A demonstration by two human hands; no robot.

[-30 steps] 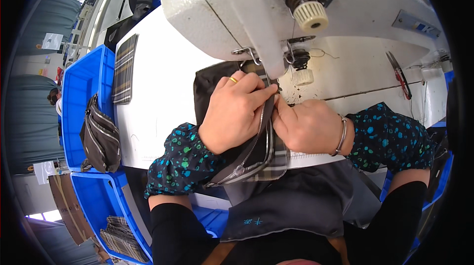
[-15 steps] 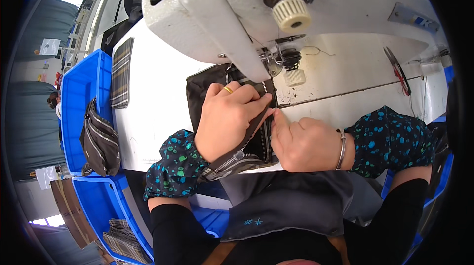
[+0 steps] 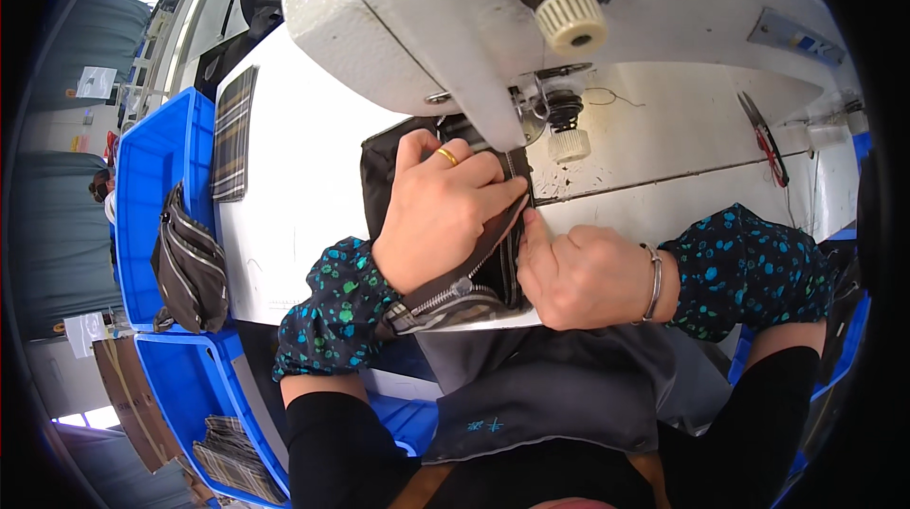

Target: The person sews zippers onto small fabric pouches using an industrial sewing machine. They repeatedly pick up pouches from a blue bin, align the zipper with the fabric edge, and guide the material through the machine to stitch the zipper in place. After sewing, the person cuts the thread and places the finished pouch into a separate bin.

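Observation:
A dark brown fabric pouch with metal zippers point(image 3: 379, 172) lies on the white table, its far part under the head of the sewing machine point(image 3: 417, 45). My left hand point(image 3: 441, 210) rests over the pouch with curled fingers, index finger and thumb gripping the fabric by the zipper. Close to the needle area, my right hand point(image 3: 583, 272) pinches the pouch's right edge, fingers folded in. The two hands' fingertips nearly meet at that edge. An open zipper point(image 3: 445, 299) curves along the pouch's near side, showing plaid lining. The needle itself is hidden behind the machine's white cover.
Red-and-black handled scissors point(image 3: 766, 141) lie to the right on the table. A plaid fabric piece point(image 3: 233, 135) is at the left. Blue bins point(image 3: 142, 215) stand beside the table, one holding a dark zippered pouch point(image 3: 190, 267), another stacked plaid pieces point(image 3: 237, 457).
The view has shifted slightly. My left hand's fingers are a little more bent over the pouch; both hands keep their hold at nearly the same spot.

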